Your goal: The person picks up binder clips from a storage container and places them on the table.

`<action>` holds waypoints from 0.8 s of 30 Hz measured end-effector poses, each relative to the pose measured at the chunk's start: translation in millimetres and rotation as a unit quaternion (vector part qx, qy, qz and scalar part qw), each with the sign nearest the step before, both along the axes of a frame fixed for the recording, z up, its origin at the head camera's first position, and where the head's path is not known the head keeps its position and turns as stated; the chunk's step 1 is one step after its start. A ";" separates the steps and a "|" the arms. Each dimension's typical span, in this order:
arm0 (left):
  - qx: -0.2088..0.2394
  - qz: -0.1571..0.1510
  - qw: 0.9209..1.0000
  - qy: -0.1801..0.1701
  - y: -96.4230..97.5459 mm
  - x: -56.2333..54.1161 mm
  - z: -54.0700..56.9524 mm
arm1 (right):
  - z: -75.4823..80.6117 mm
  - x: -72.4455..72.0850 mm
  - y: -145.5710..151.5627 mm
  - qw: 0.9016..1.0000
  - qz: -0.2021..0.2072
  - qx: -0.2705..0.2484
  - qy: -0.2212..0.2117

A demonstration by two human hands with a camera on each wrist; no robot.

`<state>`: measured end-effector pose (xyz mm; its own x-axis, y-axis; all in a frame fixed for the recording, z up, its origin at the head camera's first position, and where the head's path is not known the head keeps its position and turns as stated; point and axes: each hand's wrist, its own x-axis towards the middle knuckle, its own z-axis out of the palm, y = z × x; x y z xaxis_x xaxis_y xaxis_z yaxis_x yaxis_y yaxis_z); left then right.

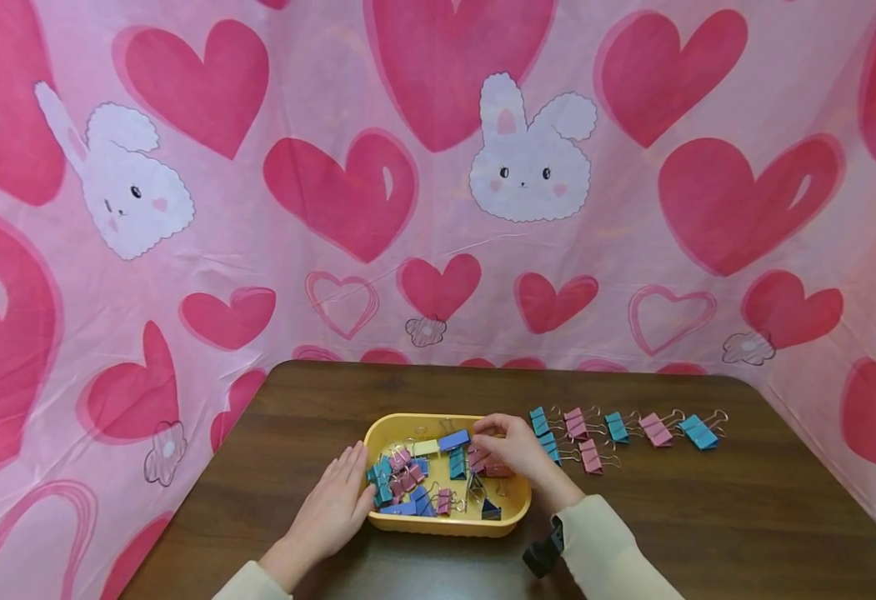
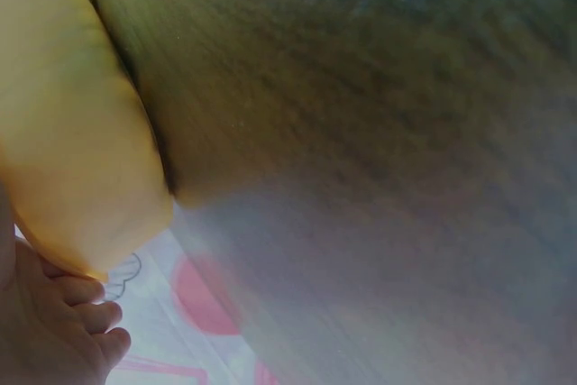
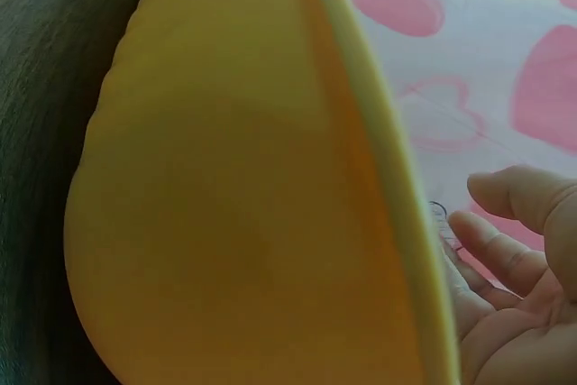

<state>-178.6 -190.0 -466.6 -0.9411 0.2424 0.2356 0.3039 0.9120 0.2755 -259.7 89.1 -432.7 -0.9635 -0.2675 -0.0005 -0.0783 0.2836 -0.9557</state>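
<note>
A yellow plastic basket [image 1: 445, 525] holding several teal, pink, blue and yellow binder clips stands in front of me. My left hand [image 1: 332, 504] rests along its left rim with straight fingers; in the left wrist view its fingertips show beside the basket wall [image 2: 86, 151]. Over the basket's right side reaches my right hand [image 1: 518, 450], fingers bent downward close to a pink binder clip [image 1: 477, 460], which they partly hide. The right wrist view shows thumb and forefinger apart beyond the yellow rim [image 3: 397, 169], with a thin wire loop near the fingertips.
Right of the basket, teal and pink binder clips lie in rows on the brown wooden table [image 1: 708, 517], among them a teal clip [image 1: 700, 432] at the far end and a pink clip [image 1: 591, 457] nearer. A pink heart-print cloth [image 1: 438, 233] hangs behind the table.
</note>
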 end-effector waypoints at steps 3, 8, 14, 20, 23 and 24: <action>0.000 0.001 1.000 -0.002 0.1 -0.2 0.2 | -2.1 -0.4 -3.1 1.000 0.016 0.005 -0.019; 0.000 0.002 1.000 -0.009 -0.1 -1.0 0.5 | -7.1 -0.3 -8.1 0.999 0.030 0.007 -0.044; -0.001 0.002 1.000 -0.007 -0.1 -0.9 0.2 | -9.8 1.0 -11.9 0.998 0.016 0.026 -0.046; 0.000 0.000 1.000 -0.001 -0.1 -0.4 0.0 | -9.9 1.9 -13.8 0.998 0.015 0.043 -0.047; 0.001 0.001 1.000 -0.002 -0.2 -0.5 0.2 | -10.6 0.2 -14.4 0.998 0.016 0.047 -0.050; 0.001 0.001 1.000 -0.003 -0.3 -0.5 0.3 | -10.8 -0.5 -14.5 0.997 0.016 0.049 -0.051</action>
